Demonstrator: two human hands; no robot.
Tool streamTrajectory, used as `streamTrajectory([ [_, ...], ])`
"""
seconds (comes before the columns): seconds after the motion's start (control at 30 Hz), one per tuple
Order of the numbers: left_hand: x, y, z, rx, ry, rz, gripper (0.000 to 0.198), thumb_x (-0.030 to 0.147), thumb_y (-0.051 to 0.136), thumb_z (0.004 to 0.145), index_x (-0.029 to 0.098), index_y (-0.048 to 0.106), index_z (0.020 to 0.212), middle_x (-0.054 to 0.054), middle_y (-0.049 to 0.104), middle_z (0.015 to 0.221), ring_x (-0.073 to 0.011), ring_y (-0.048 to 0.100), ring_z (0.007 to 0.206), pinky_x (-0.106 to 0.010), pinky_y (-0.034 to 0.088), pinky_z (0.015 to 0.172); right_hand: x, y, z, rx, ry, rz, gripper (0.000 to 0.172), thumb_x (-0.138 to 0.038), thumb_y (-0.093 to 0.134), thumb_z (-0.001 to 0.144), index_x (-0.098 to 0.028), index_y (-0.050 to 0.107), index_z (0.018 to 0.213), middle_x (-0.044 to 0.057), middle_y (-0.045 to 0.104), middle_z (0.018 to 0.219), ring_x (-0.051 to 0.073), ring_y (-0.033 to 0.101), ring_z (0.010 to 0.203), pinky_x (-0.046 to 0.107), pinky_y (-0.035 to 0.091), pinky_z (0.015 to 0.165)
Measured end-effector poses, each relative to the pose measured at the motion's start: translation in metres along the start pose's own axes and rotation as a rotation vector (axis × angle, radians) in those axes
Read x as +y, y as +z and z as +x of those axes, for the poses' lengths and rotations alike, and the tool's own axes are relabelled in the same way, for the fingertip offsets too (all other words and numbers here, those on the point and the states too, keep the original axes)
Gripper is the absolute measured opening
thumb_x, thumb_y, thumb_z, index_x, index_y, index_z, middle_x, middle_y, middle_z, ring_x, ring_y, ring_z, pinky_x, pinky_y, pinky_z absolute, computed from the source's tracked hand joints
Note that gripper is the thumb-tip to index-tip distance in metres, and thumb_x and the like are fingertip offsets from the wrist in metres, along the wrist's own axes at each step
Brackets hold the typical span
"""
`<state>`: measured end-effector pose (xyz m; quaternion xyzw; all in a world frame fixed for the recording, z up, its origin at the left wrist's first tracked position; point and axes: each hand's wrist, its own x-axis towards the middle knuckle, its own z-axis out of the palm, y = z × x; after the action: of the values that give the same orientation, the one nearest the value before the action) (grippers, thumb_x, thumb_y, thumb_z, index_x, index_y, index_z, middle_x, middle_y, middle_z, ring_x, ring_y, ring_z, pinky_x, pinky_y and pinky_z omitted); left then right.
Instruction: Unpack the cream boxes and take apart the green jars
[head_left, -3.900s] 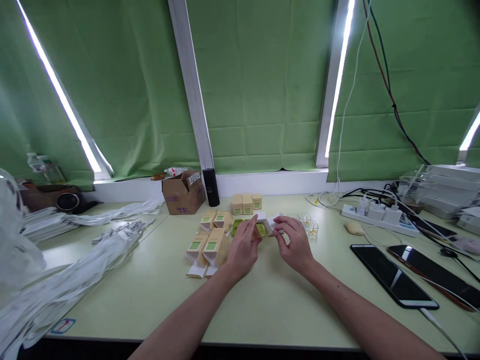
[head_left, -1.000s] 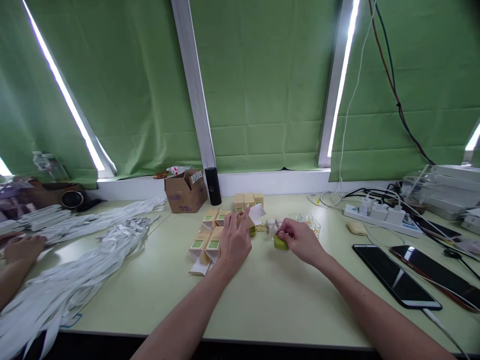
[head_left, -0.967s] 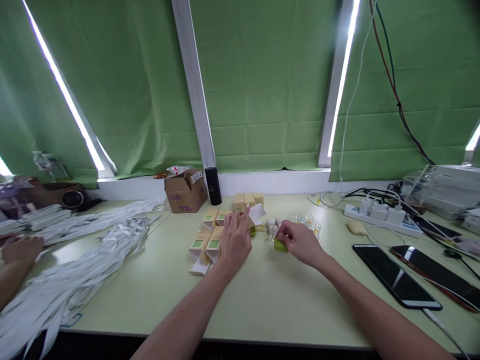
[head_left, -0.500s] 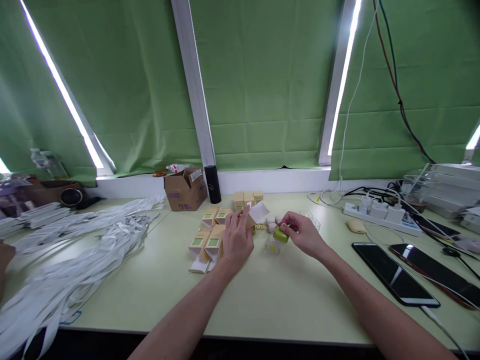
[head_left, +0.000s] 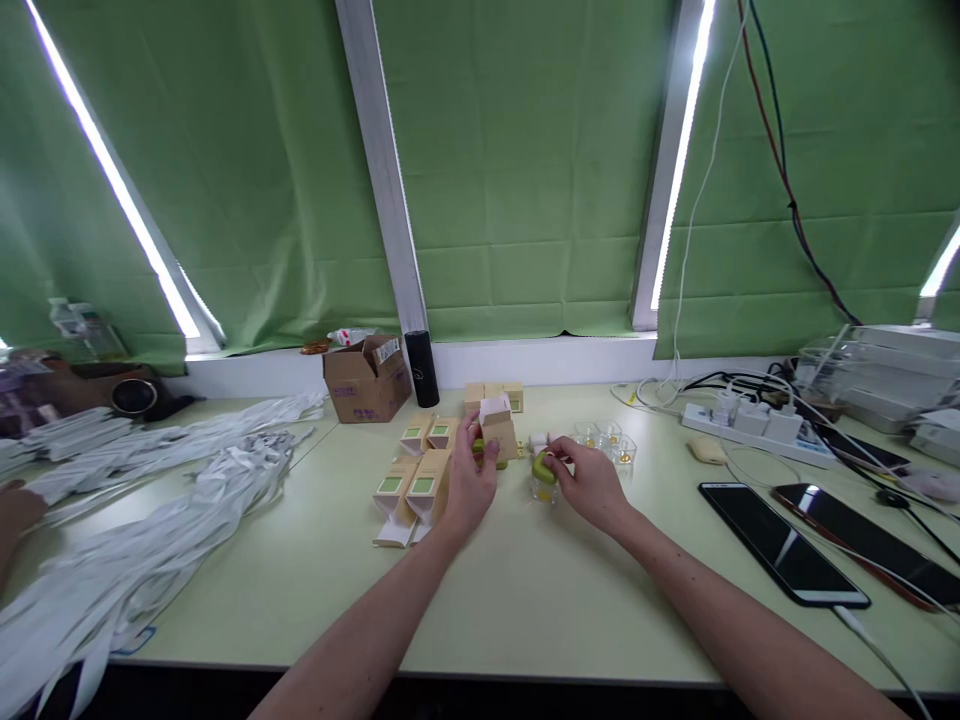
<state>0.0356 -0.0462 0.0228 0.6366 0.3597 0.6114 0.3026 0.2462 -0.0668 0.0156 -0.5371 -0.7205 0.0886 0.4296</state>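
Note:
My left hand (head_left: 469, 485) is closed on a small kraft cardboard box (head_left: 498, 432), tilted, with its white-lined flap at the top. Something green shows beside its fingers, partly hidden. My right hand (head_left: 591, 485) pinches a small olive-green piece (head_left: 541, 467) with a rounded shape. Directly below that piece is a small clear cup (head_left: 545, 491) with a yellow spot in it; whether the two touch I cannot tell. Left of my left hand stand several similar kraft boxes (head_left: 429, 482) with green labels, the front ones with flaps folded out. More clear cups (head_left: 622, 452) stand beyond my right hand.
Further kraft boxes (head_left: 513, 396) stand at the back, near a brown carton (head_left: 367, 380) and a black cylinder (head_left: 421, 369). White straps (head_left: 187, 530) cover the left side, where another person's hand (head_left: 16, 508) shows. Phones (head_left: 780, 545) and a power strip (head_left: 765, 438) lie right.
My left hand has turned the box more upright, its flap now nearer my fingers. My right hand has moved slightly left and down with the green piece, and the clear cups behind it are uncovered.

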Motion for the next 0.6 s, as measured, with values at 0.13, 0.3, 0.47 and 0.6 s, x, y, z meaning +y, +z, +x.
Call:
streamTrajectory([
  [0.13, -0.002, 0.000, 0.002, 0.026, -0.115, -0.238, 0.052, 0.046, 0.066, 0.097, 0.024, 0.044, 0.139, -0.012, 0.070, 0.130, -0.0240, 0.068, 0.115, -0.039, 0.057, 0.097, 0.001, -0.002, 0.000, -0.012, -0.020, -0.044, 0.014, -0.030, 0.054, 0.099, -0.026, 0.066, 0.093, 0.004, 0.077, 0.097, 0.022, 0.071, 0.088, 0.032, 0.048, 0.077],
  [0.3, -0.007, -0.004, 0.006, 0.034, -0.261, -0.468, 0.053, 0.048, 0.076, 0.089, 0.024, 0.053, 0.130, -0.009, 0.072, 0.123, -0.0256, 0.068, 0.116, -0.040, 0.059, 0.098, 0.002, -0.004, 0.001, -0.058, -0.018, -0.091, 0.014, -0.027, 0.053, 0.100, -0.026, 0.067, 0.096, 0.003, 0.075, 0.095, 0.022, 0.069, 0.088, 0.030, 0.044, 0.076],
  [0.47, -0.009, -0.003, 0.007, -0.017, -0.310, -0.633, 0.052, 0.047, 0.080, 0.085, 0.021, 0.061, 0.126, -0.011, 0.069, 0.131, -0.0280, 0.068, 0.112, -0.043, 0.065, 0.087, 0.000, -0.005, 0.002, -0.110, -0.036, -0.173, 0.016, -0.024, 0.051, 0.100, -0.024, 0.067, 0.096, 0.004, 0.074, 0.096, 0.021, 0.067, 0.087, 0.029, 0.039, 0.073],
  [0.6, -0.011, -0.002, 0.006, -0.071, -0.324, -0.682, 0.045, 0.044, 0.076, 0.089, 0.019, 0.064, 0.125, -0.011, 0.071, 0.126, -0.0270, 0.070, 0.108, -0.044, 0.065, 0.085, 0.000, -0.005, 0.002, -0.122, -0.021, -0.181, 0.017, -0.024, 0.050, 0.101, -0.025, 0.067, 0.098, 0.003, 0.074, 0.088, 0.021, 0.065, 0.080, 0.028, 0.035, 0.068],
])
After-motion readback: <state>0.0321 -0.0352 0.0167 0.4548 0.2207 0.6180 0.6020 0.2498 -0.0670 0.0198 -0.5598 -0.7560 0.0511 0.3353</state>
